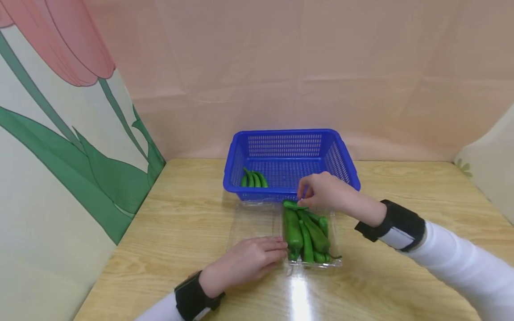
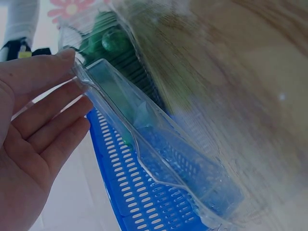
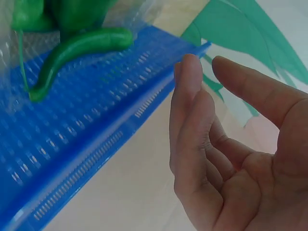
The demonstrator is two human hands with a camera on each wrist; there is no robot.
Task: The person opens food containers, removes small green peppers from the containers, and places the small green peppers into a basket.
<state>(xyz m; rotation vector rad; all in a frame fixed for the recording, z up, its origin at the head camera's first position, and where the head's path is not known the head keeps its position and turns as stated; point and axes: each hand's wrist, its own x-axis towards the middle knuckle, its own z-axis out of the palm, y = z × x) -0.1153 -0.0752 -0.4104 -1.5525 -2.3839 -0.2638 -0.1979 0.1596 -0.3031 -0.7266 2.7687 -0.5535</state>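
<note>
A clear plastic clamshell box (image 1: 335,249) lies in front of the blue basket, its lid (image 1: 250,223) spread to the left. Green peppers (image 1: 295,232) of several sizes fill the box's right half. My left hand (image 1: 253,256) rests at the box's near left side; in the left wrist view its thumb and fingertips touch the clear plastic rim (image 2: 134,139), fingers nearly straight. Over the far end of the box is my right hand (image 1: 321,191), with a gap between thumb and fingers and nothing in it. A small curved green pepper (image 3: 82,45) lies just beyond its fingertips.
The blue plastic basket (image 1: 349,171) stands behind the box, close to the wall cloth. Inside its near left corner, several slim green peppers (image 1: 254,179) lie side by side. The wooden table (image 1: 180,214) reaches back to the pink cloth (image 1: 192,111).
</note>
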